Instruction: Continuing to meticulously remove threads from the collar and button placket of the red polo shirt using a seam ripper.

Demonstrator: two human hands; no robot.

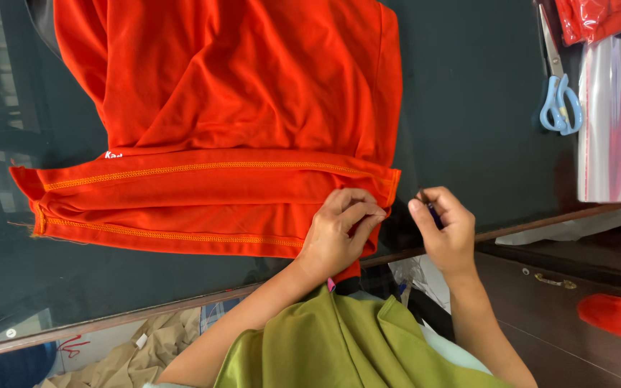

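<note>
An orange garment lies folded on a dark glass-topped table, its stitched hem running left to right. My left hand pinches the garment's lower right corner, fingers closed on the cloth. My right hand is just to the right of that corner, off the cloth, fingers curled around a small dark tool that is mostly hidden.
Blue-handled scissors lie at the table's right. A stack of clear plastic bags stands beside them, with red packed items above. More red cloth sits lower right. Green fabric covers my lap; brown paper lies below the table edge.
</note>
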